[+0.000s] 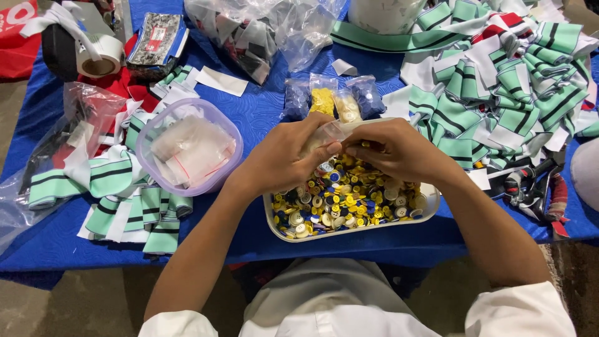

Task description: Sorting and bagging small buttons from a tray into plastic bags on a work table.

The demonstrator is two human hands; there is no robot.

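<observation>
Left hand (284, 156) and right hand (399, 150) pinch small clear bag (334, 131) over tray (349, 232) of mixed buttons (349, 196); striped fabric pieces (511, 93) on blue counter (262, 106)

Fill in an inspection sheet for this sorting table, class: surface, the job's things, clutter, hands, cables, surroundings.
Surface: table under a blue cloth, crowded.
Job's things: tray full of mixed buttons; small clear bag pinched between both hands above it.
Clutter: lilac tub of small bags; filled button bags; green striped fabric strips right and left; tape roll; large plastic bags.
Hands: left hand and right hand both closed on the bag.
Cables: nothing seen.
Surroundings: bare floor; person's white shirt at the bottom.
</observation>
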